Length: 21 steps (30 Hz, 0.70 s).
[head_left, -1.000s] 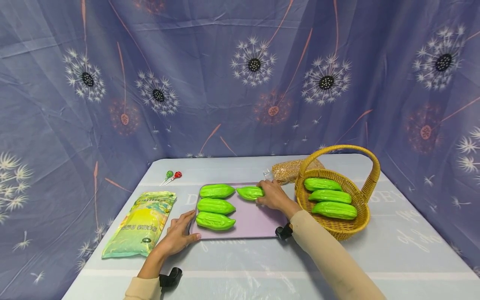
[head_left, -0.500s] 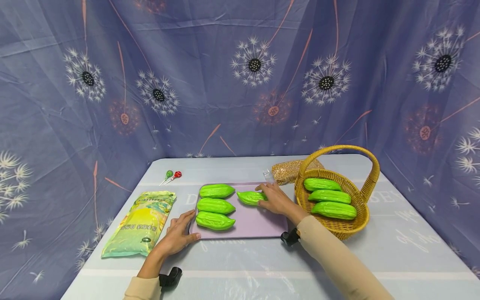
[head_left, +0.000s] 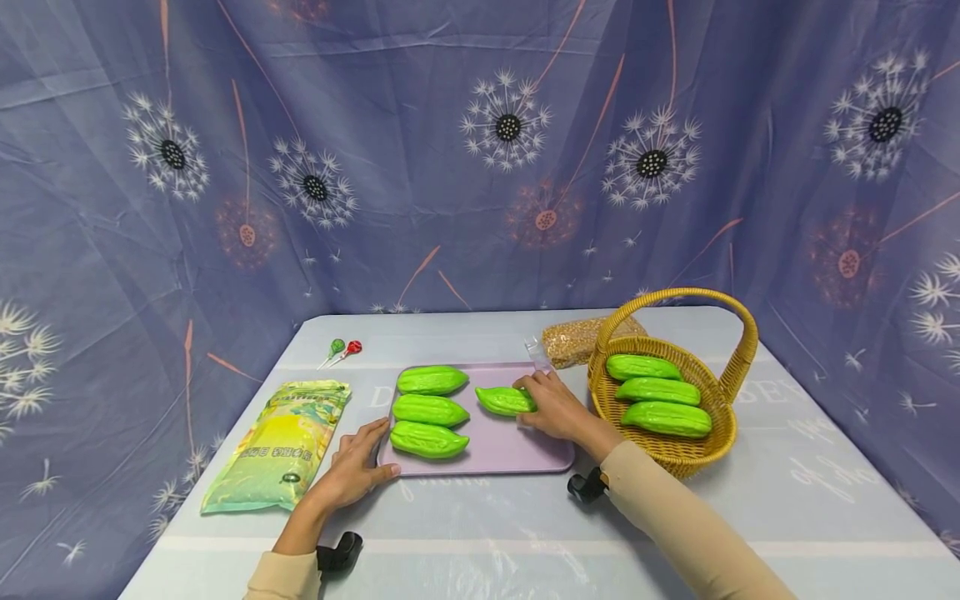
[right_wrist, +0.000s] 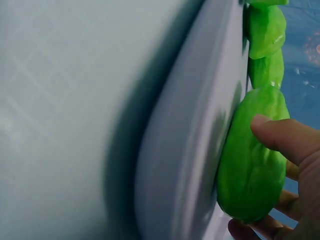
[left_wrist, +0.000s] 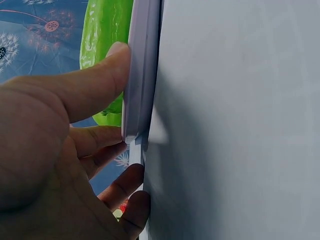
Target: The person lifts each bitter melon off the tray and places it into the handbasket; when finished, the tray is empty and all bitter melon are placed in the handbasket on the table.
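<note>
A lilac tray lies on the table, with a column of three ridged green bitter melons along its left side. My left hand holds the tray's near left corner, thumb at the front rim and forefinger round the side, as the left wrist view shows. On the tray's right half, my right hand grips the blunt end of another bitter melon. In the right wrist view its thumb presses one side of that bitter melon, while the fingers reach behind, partly hidden.
Right of the tray stands a yellow wicker basket with a tall handle and three bitter melons inside. Behind it lies a bag of grain. A yellow-green packet and two lollipops lie to the left.
My right hand has shifted the gripped bitter melon a little toward me and slightly right, away from the tray's back edge. The left hand has stayed at the corner.
</note>
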Each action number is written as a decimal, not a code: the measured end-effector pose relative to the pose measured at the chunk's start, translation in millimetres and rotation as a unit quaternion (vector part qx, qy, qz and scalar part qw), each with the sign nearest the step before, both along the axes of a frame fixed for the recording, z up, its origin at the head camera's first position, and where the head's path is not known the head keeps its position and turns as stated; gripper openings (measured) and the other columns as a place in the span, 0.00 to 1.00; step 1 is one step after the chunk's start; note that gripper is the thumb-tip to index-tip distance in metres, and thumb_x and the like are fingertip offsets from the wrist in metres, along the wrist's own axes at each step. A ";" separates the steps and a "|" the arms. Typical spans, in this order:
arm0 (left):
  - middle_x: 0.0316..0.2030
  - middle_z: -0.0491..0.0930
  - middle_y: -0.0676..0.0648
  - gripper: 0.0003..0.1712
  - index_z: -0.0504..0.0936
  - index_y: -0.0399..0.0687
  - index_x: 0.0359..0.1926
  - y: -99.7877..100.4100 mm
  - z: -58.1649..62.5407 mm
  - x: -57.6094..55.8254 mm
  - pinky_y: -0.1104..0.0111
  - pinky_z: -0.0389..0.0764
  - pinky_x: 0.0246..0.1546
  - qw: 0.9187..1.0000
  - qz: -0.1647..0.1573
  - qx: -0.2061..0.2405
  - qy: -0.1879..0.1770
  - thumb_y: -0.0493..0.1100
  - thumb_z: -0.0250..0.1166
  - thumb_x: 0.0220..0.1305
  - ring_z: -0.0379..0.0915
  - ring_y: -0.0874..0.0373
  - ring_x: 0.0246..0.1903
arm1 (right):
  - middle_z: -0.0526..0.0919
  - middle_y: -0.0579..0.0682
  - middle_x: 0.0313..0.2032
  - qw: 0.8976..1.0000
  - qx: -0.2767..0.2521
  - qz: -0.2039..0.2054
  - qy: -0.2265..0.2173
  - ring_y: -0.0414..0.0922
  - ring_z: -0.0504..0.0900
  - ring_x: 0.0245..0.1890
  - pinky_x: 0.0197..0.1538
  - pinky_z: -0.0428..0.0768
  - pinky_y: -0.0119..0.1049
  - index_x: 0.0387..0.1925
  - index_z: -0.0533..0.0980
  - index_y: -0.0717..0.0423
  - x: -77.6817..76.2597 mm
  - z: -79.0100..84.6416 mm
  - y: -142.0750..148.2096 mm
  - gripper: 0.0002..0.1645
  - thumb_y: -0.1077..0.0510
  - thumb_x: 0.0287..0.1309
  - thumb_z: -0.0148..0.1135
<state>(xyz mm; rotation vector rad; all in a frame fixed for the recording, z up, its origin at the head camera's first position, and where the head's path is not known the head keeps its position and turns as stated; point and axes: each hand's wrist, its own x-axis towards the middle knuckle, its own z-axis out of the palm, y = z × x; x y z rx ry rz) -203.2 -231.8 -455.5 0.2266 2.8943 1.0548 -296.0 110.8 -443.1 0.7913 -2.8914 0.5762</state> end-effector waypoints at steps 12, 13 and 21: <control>0.70 0.57 0.43 0.44 0.60 0.44 0.70 -1.2 -0.7 -2.1 0.47 0.55 0.53 1.000 0.001 0.001 -0.006 0.48 0.68 0.56 0.54 0.45 0.58 | 0.78 0.51 0.47 0.999 0.013 0.005 0.052 0.49 0.71 0.46 0.51 0.70 0.45 0.54 0.73 0.53 4.4 -1.0 1.3 0.30 0.50 0.48 0.71; 0.70 0.57 0.43 0.44 0.59 0.44 0.70 -1.4 -0.9 -2.4 0.47 0.55 0.53 1.000 0.001 0.000 -0.006 0.48 0.68 0.56 0.54 0.45 0.58 | 0.78 0.51 0.47 0.998 0.011 0.008 0.056 0.49 0.71 0.46 0.51 0.70 0.45 0.54 0.73 0.53 5.9 0.4 1.6 0.30 0.50 0.48 0.70; 0.70 0.58 0.42 0.44 0.60 0.43 0.70 -1.1 -1.6 -2.4 0.49 0.56 0.51 1.000 -0.001 -0.001 -0.003 0.48 0.68 0.55 0.55 0.46 0.56 | 0.75 0.51 0.44 0.995 -0.022 0.030 0.093 0.47 0.70 0.46 0.51 0.71 0.44 0.53 0.75 0.56 23.0 17.8 7.2 0.29 0.51 0.49 0.70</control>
